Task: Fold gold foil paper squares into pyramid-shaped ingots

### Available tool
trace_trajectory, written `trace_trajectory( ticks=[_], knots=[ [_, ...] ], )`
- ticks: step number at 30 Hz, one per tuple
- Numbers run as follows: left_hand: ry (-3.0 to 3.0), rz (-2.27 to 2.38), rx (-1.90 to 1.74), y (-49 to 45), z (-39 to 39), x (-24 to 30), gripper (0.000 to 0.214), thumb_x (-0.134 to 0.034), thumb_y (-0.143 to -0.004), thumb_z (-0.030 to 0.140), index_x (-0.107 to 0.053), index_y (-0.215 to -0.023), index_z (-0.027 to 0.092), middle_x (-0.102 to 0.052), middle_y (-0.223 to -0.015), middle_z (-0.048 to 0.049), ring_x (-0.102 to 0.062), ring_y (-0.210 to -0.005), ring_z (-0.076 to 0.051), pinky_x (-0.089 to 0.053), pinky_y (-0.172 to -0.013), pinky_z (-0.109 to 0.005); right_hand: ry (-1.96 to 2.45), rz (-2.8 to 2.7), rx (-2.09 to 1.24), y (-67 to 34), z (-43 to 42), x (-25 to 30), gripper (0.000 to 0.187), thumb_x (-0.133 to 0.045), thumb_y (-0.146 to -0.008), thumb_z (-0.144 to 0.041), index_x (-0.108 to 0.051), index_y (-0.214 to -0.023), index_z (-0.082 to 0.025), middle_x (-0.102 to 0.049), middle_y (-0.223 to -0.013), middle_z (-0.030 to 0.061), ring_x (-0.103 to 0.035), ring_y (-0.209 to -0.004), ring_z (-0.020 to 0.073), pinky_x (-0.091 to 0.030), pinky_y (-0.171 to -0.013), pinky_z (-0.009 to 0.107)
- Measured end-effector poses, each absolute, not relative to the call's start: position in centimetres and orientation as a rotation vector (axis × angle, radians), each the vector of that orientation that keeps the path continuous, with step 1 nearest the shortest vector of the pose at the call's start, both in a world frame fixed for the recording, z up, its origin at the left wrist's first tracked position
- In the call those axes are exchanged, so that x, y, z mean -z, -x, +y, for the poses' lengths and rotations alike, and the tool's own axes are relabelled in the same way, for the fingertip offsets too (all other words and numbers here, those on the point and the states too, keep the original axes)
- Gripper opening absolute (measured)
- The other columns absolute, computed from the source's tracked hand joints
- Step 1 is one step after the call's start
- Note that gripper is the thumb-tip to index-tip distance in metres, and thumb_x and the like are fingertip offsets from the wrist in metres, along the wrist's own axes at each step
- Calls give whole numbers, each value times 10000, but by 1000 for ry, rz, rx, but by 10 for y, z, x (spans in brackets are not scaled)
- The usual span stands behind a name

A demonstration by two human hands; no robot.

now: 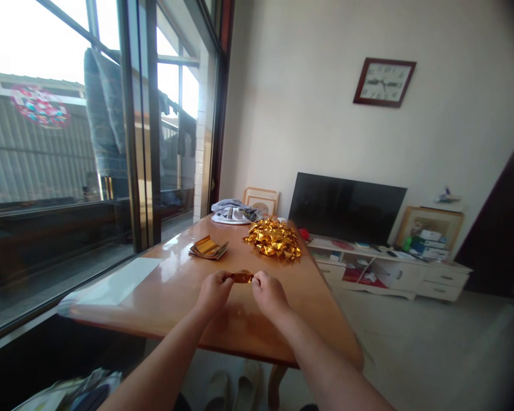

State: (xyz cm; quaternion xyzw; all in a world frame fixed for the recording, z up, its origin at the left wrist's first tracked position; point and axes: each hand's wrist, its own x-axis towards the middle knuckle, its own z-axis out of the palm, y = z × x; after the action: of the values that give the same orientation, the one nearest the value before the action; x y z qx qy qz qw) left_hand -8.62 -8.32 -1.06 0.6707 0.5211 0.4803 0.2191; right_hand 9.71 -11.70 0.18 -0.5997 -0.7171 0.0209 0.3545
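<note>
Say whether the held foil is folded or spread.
Folded: the foil is a narrow strip, one end in the left hand, the other in the right hand.

A wall clock (384, 82) above a television (346, 206); what looks like clothing (231, 213).

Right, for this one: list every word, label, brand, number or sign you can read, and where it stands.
"10", "11", "12", "1": on the wall clock; its other numerals are too blurred to quote.
Boxes on the cabinet: any print too small to read.
Window sticker: nothing legible.
Gold strip: no readable text.
</note>
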Motion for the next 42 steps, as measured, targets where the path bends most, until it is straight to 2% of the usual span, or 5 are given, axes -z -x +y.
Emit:
trace_trajectory(
  ticks=[9,16,20,33,42],
  knots=[
    [-1788,1354,-1291,71,-49,-3,215,-600,-785,305,-763,-808,166,-722,-693,-56,-656,-684,-205,-452,-603,-263,1492,-1717,-251,-113,-80,-5,133,-576,-880,-211,-670,-790,-186,-715,-763,41,-623,-730,168,-329,-615,236],
    [-1772,1223,-1284,74,-31,-9,573,-476,-902,636,-731,-993,131,-745,-809,-89,-692,-735,-217,-514,-646,-288,1474,-1459,-619,-130,-59,-11,205,-550,-844,-277,-583,-662,-188,-658,-582,16,-615,-579,159,-379,-525,219],
    [-1670,1335,-1356,84,-12,-1,647,-434,-897,708,-694,-995,123,-750,-814,-98,-704,-712,-222,-529,-661,-315,1451,-1301,-815,-133,-54,-14,223,-576,-815,-307,-517,-629,-200,-623,-532,12,-552,-487,135,-359,-459,207],
    [-1886,1489,-1297,88,18,33,419,-467,-936,537,-607,-717,208,-658,-661,-21,-606,-632,-181,-396,-632,-280,1324,-891,-1453,-147,-31,-23,178,-511,-785,-281,-438,-639,-211,-447,-505,-38,-338,-396,79,-221,-378,180],
    [-2133,1513,-1155,85,6,28,381,-416,-968,494,-590,-771,218,-648,-721,-24,-603,-690,-181,-377,-643,-261,1332,-878,-1510,-145,-20,-14,165,-494,-808,-272,-471,-664,-197,-421,-490,-56,-290,-378,70,-210,-384,177]
  ],
)
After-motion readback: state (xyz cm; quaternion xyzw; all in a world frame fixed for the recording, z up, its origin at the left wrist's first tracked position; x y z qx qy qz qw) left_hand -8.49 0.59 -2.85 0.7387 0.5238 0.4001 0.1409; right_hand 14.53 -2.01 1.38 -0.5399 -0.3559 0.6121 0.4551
